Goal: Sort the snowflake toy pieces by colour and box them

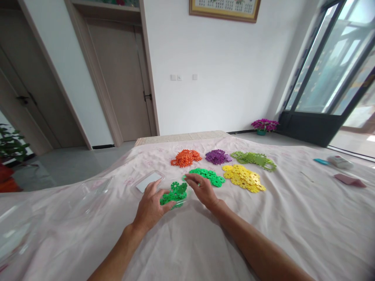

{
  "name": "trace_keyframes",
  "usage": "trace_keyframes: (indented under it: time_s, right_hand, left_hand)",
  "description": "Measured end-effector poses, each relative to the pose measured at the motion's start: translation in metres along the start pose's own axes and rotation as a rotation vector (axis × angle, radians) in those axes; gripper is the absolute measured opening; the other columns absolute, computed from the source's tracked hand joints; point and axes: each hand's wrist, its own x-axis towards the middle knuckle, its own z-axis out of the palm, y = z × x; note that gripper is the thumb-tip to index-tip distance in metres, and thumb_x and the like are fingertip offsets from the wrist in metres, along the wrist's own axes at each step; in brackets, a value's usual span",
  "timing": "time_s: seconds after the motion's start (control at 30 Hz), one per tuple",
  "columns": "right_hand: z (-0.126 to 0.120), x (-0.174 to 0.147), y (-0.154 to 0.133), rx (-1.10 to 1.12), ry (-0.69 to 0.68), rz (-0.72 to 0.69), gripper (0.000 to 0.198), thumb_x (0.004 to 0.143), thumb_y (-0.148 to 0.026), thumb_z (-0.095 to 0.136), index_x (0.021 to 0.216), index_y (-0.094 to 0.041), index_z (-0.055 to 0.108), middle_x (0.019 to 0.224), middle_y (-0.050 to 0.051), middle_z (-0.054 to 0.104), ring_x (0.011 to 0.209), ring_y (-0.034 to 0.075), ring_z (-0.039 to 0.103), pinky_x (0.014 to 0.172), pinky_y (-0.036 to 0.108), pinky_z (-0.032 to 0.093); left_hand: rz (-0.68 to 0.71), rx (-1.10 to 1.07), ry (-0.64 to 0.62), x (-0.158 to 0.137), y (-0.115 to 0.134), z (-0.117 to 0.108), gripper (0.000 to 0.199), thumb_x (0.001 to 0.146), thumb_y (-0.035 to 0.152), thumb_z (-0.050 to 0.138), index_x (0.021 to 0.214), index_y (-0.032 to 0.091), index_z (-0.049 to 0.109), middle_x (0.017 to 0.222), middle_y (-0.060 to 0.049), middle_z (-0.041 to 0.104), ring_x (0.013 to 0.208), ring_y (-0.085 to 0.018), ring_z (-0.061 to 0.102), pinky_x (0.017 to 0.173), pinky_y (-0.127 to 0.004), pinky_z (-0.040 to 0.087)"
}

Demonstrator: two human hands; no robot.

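Note:
My left hand (150, 205) grips a clear plastic box (181, 203) at its left side, with the thumb along the near edge. Green notched plastic discs (172, 196) lie inside the box in a loose heap. Over the box's right side, my right hand (202, 189) is closed in a pinch, with a bit of a green disc (184, 178) showing at its fingertips. Just behind that hand spreads a pile of green discs (215, 179) on the cloth. Left of the box is a clear lid-like piece with a white panel (149, 181).
Farther back lie piles of orange (186, 158), purple (217, 156) and light green discs (252, 157), with yellow discs (244, 178) nearer. Clear plastic containers (84, 197) stand at left. A pinkish folded item (350, 180) and a blue object (321, 161) lie at right on the pale tablecloth (293, 218).

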Motion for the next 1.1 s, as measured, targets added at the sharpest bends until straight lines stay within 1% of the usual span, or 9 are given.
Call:
trace_keyframes:
  time_s: [0.1,0.17,0.2,0.33,0.5,0.7,0.83,1.0,1.1]
  right_hand:
    - [-0.016,0.005,0.014,-0.086,0.104,0.056,0.026,0.092,-0.034,0.054,0.104,-0.022,0.073,0.099,0.005,0.075,0.082,0.019,0.069,0.078,0.031,0.053]
    - [-0.035,0.010,0.029,-0.235,0.190,0.107,0.025,0.089,-0.029,0.053,0.102,-0.022,0.073,0.100,0.005,0.075,0.090,0.020,0.068,0.084,0.032,0.052]
    - [-0.045,0.013,0.036,-0.325,0.187,0.138,0.026,0.088,-0.026,0.052,0.102,-0.022,0.073,0.102,0.005,0.075,0.092,0.020,0.067,0.086,0.032,0.051]
    - [-0.082,0.015,0.049,-0.653,0.063,0.303,0.026,0.086,-0.026,0.055,0.102,-0.025,0.075,0.102,0.003,0.074,0.093,0.020,0.065,0.078,0.028,0.047]
    - [-0.109,0.013,0.043,-0.818,-0.150,0.425,0.027,0.080,-0.040,0.067,0.102,-0.026,0.075,0.105,0.004,0.071,0.095,0.022,0.064,0.070,0.027,0.040]
    - [-0.121,0.016,0.048,-0.831,-0.320,0.474,0.032,0.074,-0.042,0.076,0.098,-0.023,0.071,0.102,0.004,0.070,0.092,0.020,0.063,0.069,0.025,0.038]
    - [-0.118,0.016,0.046,-0.855,-0.329,0.469,0.033,0.071,-0.038,0.079,0.098,-0.021,0.068,0.102,0.005,0.069,0.092,0.019,0.062,0.068,0.024,0.036]
    - [-0.115,0.015,0.042,-0.830,-0.334,0.507,0.039,0.071,-0.034,0.079,0.105,-0.021,0.067,0.099,0.005,0.070,0.088,0.019,0.063,0.064,0.024,0.036]
    - [-0.114,0.016,0.039,-0.819,-0.328,0.492,0.033,0.069,-0.033,0.079,0.099,-0.022,0.070,0.094,0.003,0.071,0.084,0.018,0.063,0.062,0.024,0.035]
  left_hand:
    - [0.009,0.001,-0.002,-0.001,-0.002,0.001,0.037,0.082,0.054,0.068,0.101,0.024,0.075,0.142,-0.012,0.052,0.133,-0.034,0.046,0.112,-0.054,0.040]
    - [0.012,-0.001,-0.001,-0.001,-0.003,0.001,0.039,0.082,0.057,0.067,0.101,0.024,0.076,0.142,-0.013,0.052,0.133,-0.034,0.046,0.112,-0.055,0.039]
    - [0.012,-0.002,0.001,-0.002,-0.004,0.002,0.040,0.082,0.058,0.066,0.101,0.024,0.076,0.142,-0.013,0.052,0.134,-0.034,0.046,0.112,-0.055,0.039]
    - [0.018,-0.002,0.012,-0.002,-0.006,0.003,0.040,0.082,0.059,0.066,0.100,0.024,0.076,0.144,-0.012,0.051,0.134,-0.034,0.045,0.113,-0.054,0.039]
    - [0.027,0.000,0.015,-0.002,-0.007,0.005,0.038,0.083,0.058,0.065,0.099,0.025,0.075,0.146,-0.012,0.050,0.135,-0.033,0.044,0.113,-0.053,0.039]
    - [0.011,0.001,0.009,-0.002,-0.005,0.004,0.036,0.083,0.056,0.066,0.100,0.025,0.075,0.145,-0.011,0.050,0.135,-0.032,0.044,0.114,-0.053,0.039]
    - [0.018,-0.007,0.011,-0.002,-0.004,0.003,0.037,0.083,0.056,0.066,0.100,0.025,0.075,0.146,-0.010,0.050,0.135,-0.033,0.044,0.113,-0.054,0.039]
    - [0.019,-0.004,0.005,-0.001,-0.005,0.003,0.042,0.082,0.061,0.064,0.100,0.024,0.075,0.146,-0.011,0.049,0.135,-0.033,0.044,0.113,-0.053,0.039]
    - [0.031,0.003,0.004,-0.002,-0.006,0.003,0.042,0.083,0.061,0.063,0.101,0.025,0.075,0.146,-0.010,0.050,0.135,-0.032,0.044,0.114,-0.052,0.038]
